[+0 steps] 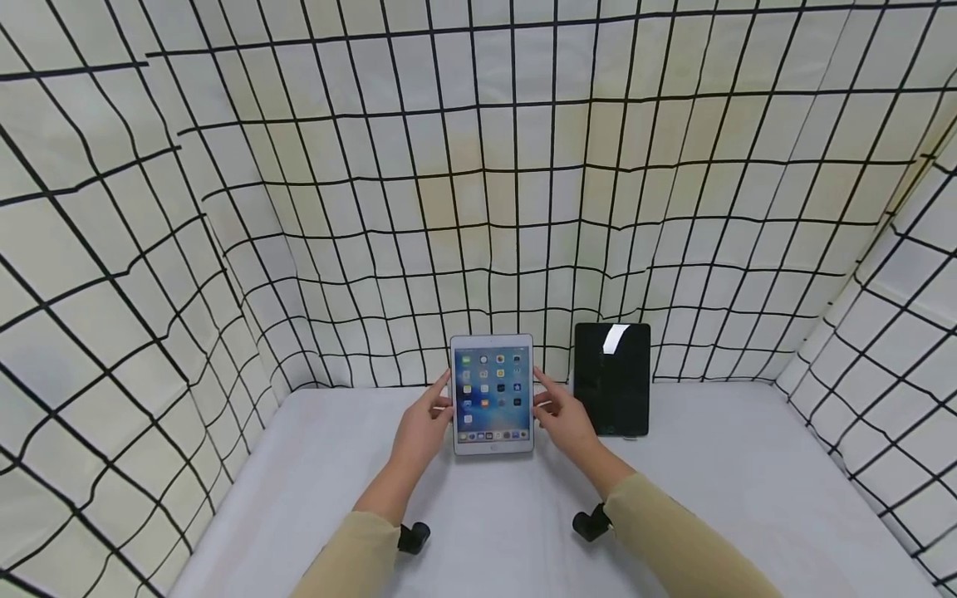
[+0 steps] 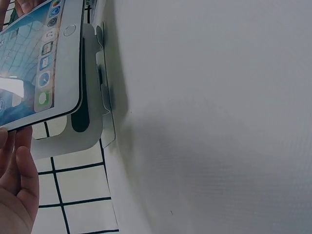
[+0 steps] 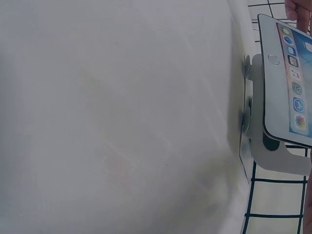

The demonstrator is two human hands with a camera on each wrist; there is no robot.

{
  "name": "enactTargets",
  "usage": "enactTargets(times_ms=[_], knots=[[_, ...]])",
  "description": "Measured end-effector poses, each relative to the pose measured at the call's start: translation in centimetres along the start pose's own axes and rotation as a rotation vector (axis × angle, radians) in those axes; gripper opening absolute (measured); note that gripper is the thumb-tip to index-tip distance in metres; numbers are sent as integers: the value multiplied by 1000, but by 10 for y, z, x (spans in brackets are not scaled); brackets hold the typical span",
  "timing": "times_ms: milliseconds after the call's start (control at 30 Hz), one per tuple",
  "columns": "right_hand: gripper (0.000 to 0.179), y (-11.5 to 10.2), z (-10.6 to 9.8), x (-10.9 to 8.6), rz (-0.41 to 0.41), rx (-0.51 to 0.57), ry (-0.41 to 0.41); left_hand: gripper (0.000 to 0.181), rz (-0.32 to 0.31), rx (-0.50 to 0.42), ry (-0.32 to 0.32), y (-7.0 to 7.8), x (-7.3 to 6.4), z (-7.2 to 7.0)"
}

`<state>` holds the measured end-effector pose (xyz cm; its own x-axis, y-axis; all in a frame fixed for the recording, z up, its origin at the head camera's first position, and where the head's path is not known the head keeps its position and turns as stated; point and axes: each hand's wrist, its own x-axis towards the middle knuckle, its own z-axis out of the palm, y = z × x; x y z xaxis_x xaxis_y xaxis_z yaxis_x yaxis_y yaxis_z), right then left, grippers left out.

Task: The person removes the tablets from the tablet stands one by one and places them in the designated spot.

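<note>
A white-framed tablet (image 1: pixel 493 394), its lit screen showing rows of app icons, stands upright at the back of the table. My left hand (image 1: pixel 421 425) grips its left edge, and my right hand (image 1: pixel 566 421) holds the right edge. Close behind the tablet, the left wrist view shows a pale stand (image 2: pixel 92 139) with a dark pad. The same stand (image 3: pixel 280 163) appears in the right wrist view. Whether the tablet rests on it, I cannot tell. Some fingers are hidden behind the tablet or cut off in the wrist views.
To the right, near my right hand, a second tablet (image 1: pixel 611 382) with a dark screen leans back. White cloth covers the table (image 1: pixel 493 523). White walls with a black grid (image 1: pixel 493 191) rise behind and on both sides. Each wrist carries a small black camera (image 1: pixel 414 538).
</note>
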<state>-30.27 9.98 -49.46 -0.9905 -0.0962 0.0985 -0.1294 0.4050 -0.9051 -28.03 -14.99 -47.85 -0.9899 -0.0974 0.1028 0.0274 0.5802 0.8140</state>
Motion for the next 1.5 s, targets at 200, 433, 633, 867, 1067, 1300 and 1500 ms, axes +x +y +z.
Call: enactTargets(times_ms=[200,433,633,867,1067,1300,1500], knots=[[71,2,2,-3,12,25,-18,66,-28,-28,-22,-2,-4,-3],[72,3,2,-6,42,56,-49,65,-54,-85,-62,-6,-7,-5],[71,2,0,-10,62,70,-73,66,-79,-138,-101,-7,-9,-8],[72,2,-1,-13,71,93,-88,66,-90,-165,-122,-7,-13,-10],[71,2,-4,-19,68,127,-125,65,-102,-223,-158,-9,-17,-13],[71,-2,-8,-25,79,132,-165,64,-111,-248,-177,-11,-21,-14],[72,-2,-9,-31,112,157,-182,64,-107,-244,-186,-13,-27,-15]])
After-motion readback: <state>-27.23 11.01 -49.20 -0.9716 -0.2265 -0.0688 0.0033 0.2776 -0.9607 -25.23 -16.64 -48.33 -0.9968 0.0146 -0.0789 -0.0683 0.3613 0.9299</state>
